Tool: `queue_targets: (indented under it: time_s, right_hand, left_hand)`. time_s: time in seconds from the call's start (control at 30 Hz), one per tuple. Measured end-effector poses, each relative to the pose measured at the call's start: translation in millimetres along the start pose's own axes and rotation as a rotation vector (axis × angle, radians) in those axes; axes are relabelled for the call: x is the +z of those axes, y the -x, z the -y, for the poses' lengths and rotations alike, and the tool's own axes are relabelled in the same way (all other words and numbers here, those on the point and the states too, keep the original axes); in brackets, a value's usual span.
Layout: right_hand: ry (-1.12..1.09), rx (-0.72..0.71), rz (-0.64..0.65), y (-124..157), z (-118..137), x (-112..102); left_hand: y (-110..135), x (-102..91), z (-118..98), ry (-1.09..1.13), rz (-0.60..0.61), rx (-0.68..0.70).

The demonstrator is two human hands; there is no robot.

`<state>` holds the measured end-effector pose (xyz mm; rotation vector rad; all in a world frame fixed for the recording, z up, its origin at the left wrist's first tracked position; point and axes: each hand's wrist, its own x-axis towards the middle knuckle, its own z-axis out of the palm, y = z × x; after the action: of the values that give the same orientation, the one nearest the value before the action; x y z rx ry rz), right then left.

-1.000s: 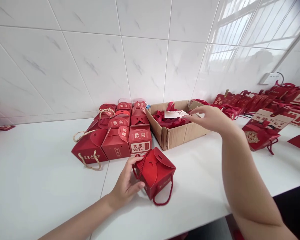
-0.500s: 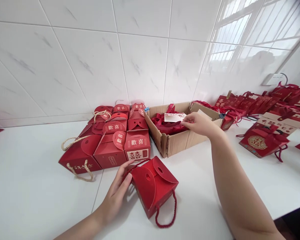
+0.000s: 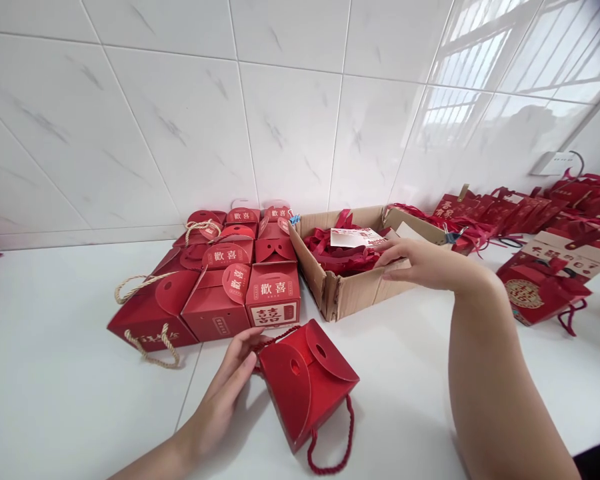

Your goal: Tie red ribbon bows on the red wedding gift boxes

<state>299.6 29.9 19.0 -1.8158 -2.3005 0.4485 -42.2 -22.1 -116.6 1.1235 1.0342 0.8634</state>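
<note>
My left hand point(image 3: 223, 393) lies with fingers stretched against the left side of a plain red gift box point(image 3: 307, 383) that has red rope handles and stands on the white counter point(image 3: 70, 400). My right hand point(image 3: 423, 263) reaches over the front wall of an open cardboard box point(image 3: 360, 290). Its fingertips are pinched together among the red ribbons point(image 3: 333, 257) inside, and I cannot make out what they pinch. A white printed card point(image 3: 355, 237) lies on top of the ribbons, just left of those fingertips.
Several closed red gift boxes with printed labels point(image 3: 273, 293) stand in a cluster left of the cardboard box, against the tiled wall. Red paper bags point(image 3: 540, 293) and more red packaging crowd the counter's right end. The counter's front edge shows at bottom right.
My right hand has drawn back from the white card to the box's front wall and closed its fingers. The red gift box and my left hand sit nearer to me in the picture.
</note>
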Motion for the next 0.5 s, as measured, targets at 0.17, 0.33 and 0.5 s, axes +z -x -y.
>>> queue_targets:
  time_s: [0.17, 0.33, 0.5]
  right_hand:
    - [-0.044, -0.051, -0.047, 0, -1, 1]
    - [-0.168, -0.112, -0.214, -1, 3, 2]
    - [-0.606, -0.142, -0.782, 22, 11, -5]
  left_hand:
    - [-1, 0.3, 0, 0.007, 0.024, -0.006]
    - [-1, -0.3, 0, 0.014, 0.023, -0.014]
    - [0, 1.6, 1, 0.011, -0.014, 0.054]
